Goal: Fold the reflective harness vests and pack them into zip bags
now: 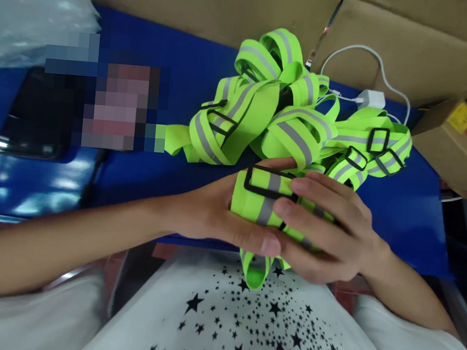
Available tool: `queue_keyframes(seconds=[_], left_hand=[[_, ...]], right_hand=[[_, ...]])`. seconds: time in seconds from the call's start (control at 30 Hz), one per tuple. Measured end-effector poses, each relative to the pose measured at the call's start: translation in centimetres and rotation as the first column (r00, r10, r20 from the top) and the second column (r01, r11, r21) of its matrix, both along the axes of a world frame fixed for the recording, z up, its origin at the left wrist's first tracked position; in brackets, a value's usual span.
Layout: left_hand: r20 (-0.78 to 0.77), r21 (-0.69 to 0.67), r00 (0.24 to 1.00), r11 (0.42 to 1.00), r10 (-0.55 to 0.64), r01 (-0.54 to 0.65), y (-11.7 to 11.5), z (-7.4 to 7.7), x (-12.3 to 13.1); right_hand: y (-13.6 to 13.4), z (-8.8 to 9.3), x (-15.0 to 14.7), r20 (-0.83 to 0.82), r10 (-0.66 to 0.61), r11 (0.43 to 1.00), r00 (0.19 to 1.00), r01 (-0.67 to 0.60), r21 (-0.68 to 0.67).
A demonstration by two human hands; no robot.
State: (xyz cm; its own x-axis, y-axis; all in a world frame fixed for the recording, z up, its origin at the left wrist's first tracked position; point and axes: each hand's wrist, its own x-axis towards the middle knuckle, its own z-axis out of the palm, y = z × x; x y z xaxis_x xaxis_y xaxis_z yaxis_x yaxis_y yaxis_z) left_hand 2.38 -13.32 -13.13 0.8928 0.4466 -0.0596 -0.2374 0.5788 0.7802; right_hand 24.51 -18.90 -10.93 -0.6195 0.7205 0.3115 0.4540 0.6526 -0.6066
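While your hands clasp it, the folded strap (260,200) sits just on your side of the strap pile (279,111).

Your left hand (222,214) cups the folded strap from below, thumb pressed along its near edge. Your right hand (328,233) lays its fingers over the other end, so both hands are grasping it. Its long axis runs sideways, parallel to the near edge of the pile. The black buckle (266,182) faces up, and a loose loop points down away from the pile. The white charger (371,98) lies just beyond the pile.
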Motion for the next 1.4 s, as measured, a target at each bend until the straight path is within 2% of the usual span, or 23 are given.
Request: queue_keyframes(seconds=[0.1,0.2,0.3,0.37,0.47,0.53,0.6,0.7,0.77,0.83,0.9,0.97,1.03,1.1,1.2,1.27,1.33,1.4], left_hand=[[0.000,-0.048,0.997,0.996,-0.080,0.079,0.4,-0.6,0.5],[-0.047,-0.091,0.997,0.995,-0.056,0.051,0.5,-1.0,0.7],[-0.086,-0.083,0.996,0.996,-0.025,0.018,0.4,-0.9,0.4],[-0.086,-0.042,0.996,0.999,0.027,-0.031,0.3,-0.5,0.2],[-0.064,0.042,0.987,0.989,0.147,-0.145,0.4,0.1,0.0],[-0.066,0.061,0.980,0.981,0.186,-0.182,0.4,0.5,-0.1],[-0.066,0.042,0.978,0.980,0.197,-0.195,0.6,0.8,-0.1],[-0.038,-0.015,0.965,0.965,0.261,-0.261,1.0,1.3,0.0],[-0.005,-0.065,0.953,0.951,0.302,-0.302,1.2,1.6,0.0],[0.043,-0.097,0.939,0.937,0.341,-0.336,1.5,2.0,-0.1],[0.073,-0.094,0.918,0.919,0.391,-0.384,1.6,2.3,-0.2],[0.084,-0.072,0.906,0.910,0.414,-0.409,1.7,2.5,-0.4],[0.077,-0.049,0.904,0.908,0.420,-0.417,1.7,2.6,-0.6],[0.054,-0.030,0.903,0.905,0.425,-0.424,1.7,2.6,-0.8],[0.027,-0.017,0.911,0.911,0.412,-0.412,1.7,2.3,-0.9],[0.017,0.001,0.935,0.935,0.354,-0.354,1.7,2.0,-0.9],[0.015,0.054,0.948,0.947,0.317,-0.318,1.7,1.7,-1.0],[0.007,0.140,0.953,0.943,0.303,-0.301,1.6,1.5,-1.0]], right_hand=[[0.7,-0.7,0.8,-0.057,0.017,1.000,0.998,-0.016,0.019],[1.0,-0.7,1.8,-0.048,0.058,0.998,0.997,-0.059,-0.013],[1.1,0.4,2.3,-0.036,0.094,0.984,0.995,-0.098,-0.149],[1.1,1.2,2.3,-0.108,0.100,0.956,0.989,-0.126,-0.266],[0.9,1.5,2.0,-0.238,-0.044,0.916,0.970,-0.056,-0.397],[0.6,0.8,1.6,-0.275,-0.193,0.911,0.942,0.068,-0.406],[0.4,-0.1,1.2,-0.301,-0.288,0.909,0.909,0.161,-0.385],[0.1,-1.3,0.8,-0.397,-0.302,0.904,0.867,0.128,-0.409],[0.0,-1.7,0.8,-0.434,-0.319,0.878,0.843,0.090,-0.470],[0.1,-2.0,1.0,-0.399,-0.335,0.841,0.853,0.080,-0.535],[0.4,-2.2,1.1,-0.362,-0.293,0.822,0.885,0.040,-0.567],[0.6,-2.5,1.2,-0.377,-0.190,0.814,0.907,-0.069,-0.577],[0.9,-2.7,1.1,-0.407,-0.097,0.800,0.908,-0.172,-0.574],[1.2,-2.9,1.0,-0.408,-0.053,0.796,0.911,-0.209,-0.569],[1.2,-2.9,1.0,-0.345,-0.088,0.790,0.935,-0.145,-0.595],[0.9,-2.8,1.2,-0.292,-0.183,0.808,0.939,-0.025,-0.588],[0.5,-2.7,1.4,-0.264,-0.330,0.860,0.906,0.173,-0.480],[0.0,-2.4,1.4,-0.275,-0.415,0.892,0.867,0.328,-0.312]])
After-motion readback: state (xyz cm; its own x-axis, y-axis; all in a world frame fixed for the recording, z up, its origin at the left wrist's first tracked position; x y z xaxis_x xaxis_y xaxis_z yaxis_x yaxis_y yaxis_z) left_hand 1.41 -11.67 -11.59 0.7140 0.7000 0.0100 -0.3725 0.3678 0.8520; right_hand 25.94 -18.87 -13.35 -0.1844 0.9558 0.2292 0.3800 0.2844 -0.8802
